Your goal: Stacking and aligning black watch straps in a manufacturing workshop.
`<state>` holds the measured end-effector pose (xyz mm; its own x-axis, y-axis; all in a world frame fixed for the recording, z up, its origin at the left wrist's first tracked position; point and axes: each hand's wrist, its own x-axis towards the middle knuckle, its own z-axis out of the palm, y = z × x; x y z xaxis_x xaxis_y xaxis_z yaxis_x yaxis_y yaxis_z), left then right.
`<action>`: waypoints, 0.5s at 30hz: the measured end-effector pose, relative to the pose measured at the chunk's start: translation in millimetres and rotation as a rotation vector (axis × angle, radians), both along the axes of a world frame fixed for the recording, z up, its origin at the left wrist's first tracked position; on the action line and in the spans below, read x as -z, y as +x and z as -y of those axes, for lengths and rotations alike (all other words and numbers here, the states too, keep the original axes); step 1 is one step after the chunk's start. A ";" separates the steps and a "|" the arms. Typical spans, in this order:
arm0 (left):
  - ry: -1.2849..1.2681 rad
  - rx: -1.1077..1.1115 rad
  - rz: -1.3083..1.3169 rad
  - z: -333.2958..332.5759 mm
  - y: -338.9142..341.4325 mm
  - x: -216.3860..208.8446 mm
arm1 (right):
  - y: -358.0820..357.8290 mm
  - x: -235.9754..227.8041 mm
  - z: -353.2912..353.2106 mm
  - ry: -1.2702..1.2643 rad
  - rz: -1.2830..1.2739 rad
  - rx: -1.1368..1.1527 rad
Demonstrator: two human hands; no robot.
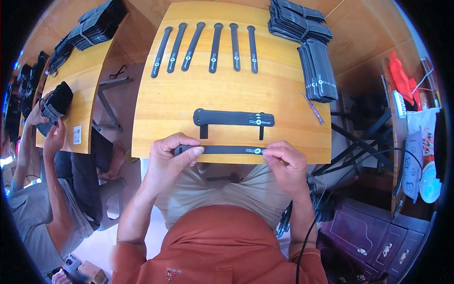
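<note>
Stretched level between my hands at the table's near edge is a dark grey strap (224, 150) with a small white and green print near its right end. My left hand (172, 158) pinches the slotted end, thumb on top. The fingers of my right hand (287, 163) are closed on the other end. Just beyond it lies a stack of the same straps (231, 117), with two short black bands (204, 131) sticking out from under it toward me. Farther off, several single straps (215, 47) lie side by side in a row.
Strap bundles (302, 23) and a loose strap pile (318, 71) sit at the table's right. A thin purple-handled tool (313, 110) lies below them. At left, another person's hands (52, 125) hold a dark bundle by a second table (87, 104). A shelf with a small fan (429, 182) stands right.
</note>
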<state>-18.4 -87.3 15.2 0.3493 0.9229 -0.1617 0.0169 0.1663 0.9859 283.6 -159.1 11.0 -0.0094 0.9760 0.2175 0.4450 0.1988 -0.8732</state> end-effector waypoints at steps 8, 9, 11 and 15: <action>-0.047 -0.020 0.008 -11.5 -0.3 12.8 | 14.5 19.2 -6.1 -0.197 -0.314 0.255; -0.049 -0.021 0.004 -13.2 1.5 13.6 | 14.8 20.2 -8.5 -0.200 -0.318 0.254; -0.058 -0.075 -0.010 -16.8 5.0 15.0 | 14.6 21.2 -12.8 -0.190 -0.376 0.256; -0.041 -0.117 -0.051 -21.9 7.6 18.9 | 14.0 23.0 -20.7 -0.163 -0.277 0.285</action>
